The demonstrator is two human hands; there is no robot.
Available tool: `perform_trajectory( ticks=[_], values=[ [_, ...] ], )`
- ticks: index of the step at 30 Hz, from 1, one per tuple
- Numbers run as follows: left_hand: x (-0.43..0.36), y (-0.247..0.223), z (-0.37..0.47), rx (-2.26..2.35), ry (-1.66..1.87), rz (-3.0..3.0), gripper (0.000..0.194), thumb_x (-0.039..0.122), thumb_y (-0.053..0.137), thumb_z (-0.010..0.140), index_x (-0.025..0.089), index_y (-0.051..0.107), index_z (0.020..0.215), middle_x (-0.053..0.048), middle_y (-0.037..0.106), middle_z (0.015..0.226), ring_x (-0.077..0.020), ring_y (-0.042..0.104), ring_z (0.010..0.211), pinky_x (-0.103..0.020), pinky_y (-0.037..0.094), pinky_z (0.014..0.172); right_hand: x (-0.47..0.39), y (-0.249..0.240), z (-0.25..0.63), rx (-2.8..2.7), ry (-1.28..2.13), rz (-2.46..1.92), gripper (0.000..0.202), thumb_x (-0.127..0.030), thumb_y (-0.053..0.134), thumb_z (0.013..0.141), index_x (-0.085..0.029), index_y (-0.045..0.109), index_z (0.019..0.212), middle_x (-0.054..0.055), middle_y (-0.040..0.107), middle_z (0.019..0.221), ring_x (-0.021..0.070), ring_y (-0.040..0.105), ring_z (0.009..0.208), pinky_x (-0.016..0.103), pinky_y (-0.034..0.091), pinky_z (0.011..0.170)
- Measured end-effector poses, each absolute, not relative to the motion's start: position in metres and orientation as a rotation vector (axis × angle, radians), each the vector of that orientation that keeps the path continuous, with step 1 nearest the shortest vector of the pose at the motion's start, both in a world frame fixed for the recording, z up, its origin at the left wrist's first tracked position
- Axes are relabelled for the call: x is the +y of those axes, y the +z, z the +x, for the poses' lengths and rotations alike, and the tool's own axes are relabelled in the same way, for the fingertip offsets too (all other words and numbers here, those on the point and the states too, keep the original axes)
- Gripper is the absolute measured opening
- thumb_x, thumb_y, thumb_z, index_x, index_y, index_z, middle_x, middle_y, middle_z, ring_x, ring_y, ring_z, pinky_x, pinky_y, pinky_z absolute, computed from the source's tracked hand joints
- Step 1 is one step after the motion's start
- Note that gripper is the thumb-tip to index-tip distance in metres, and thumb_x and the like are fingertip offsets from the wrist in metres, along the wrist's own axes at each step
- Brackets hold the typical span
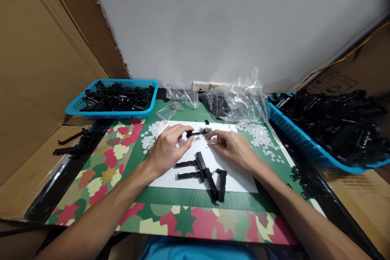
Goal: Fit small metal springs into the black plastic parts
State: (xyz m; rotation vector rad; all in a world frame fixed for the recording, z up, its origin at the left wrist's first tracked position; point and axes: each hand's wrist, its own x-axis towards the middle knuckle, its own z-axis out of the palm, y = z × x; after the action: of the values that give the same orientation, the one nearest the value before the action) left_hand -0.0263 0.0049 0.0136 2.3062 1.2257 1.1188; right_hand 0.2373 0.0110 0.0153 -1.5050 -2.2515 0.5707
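My left hand pinches one end of a narrow black plastic part, held level above the white sheet. Close to the part's other end is my right hand, its fingers closed together; what the fingertips grip is too small to make out. A thin rod-like item shows under the right palm. Right behind the held part lies a small heap of tiny metal pieces. Several similar black plastic parts rest on the sheet nearer to me, some lying across each other.
Small translucent white discs are scattered left and right of the sheet. Blue baskets full of black parts stand at both sides. Behind are a clear bag with dark contents and a small bag of metal pieces. Cardboard walls the left.
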Motion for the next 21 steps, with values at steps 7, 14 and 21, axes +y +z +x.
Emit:
perform_trajectory(
  ticks=[7,14,21],
  values=[
    [0.004,0.017,-0.026,1.22,1.103,2.314,0.02,0.019,0.067,0.101,0.022,0.07,0.12,-0.002,0.073,0.098,-0.0177,0.06,0.08,-0.035,0.047,0.083,0.015,0.016,0.242,-2.246,0.533,-1.571,0.019,-0.039,0.066,0.1,-0.029,0.076,0.113,-0.001,0.074,0.08,0.0174,0.062,0.066,0.03,0.032,0.062],
    [0.004,0.015,-0.027,1.24,1.094,2.3,0.019,0.02,0.068,0.1,0.023,0.071,0.119,-0.001,0.072,0.095,-0.0183,0.061,0.08,-0.036,0.047,0.083,0.019,0.016,0.253,-2.278,0.568,-1.544,0.016,-0.031,0.067,0.099,-0.03,0.079,0.109,0.0,0.076,0.082,0.0169,0.063,0.068,0.029,0.035,0.064],
    [0.005,0.012,-0.027,1.243,1.084,2.288,0.02,0.021,0.067,0.101,0.023,0.071,0.121,-0.001,0.073,0.097,-0.018,0.061,0.08,-0.036,0.048,0.083,0.022,0.022,0.269,-2.287,0.656,-1.483,0.016,-0.038,0.07,0.098,-0.028,0.081,0.105,-0.001,0.068,0.069,0.0151,0.055,0.06,0.028,0.031,0.059]
  ],
)
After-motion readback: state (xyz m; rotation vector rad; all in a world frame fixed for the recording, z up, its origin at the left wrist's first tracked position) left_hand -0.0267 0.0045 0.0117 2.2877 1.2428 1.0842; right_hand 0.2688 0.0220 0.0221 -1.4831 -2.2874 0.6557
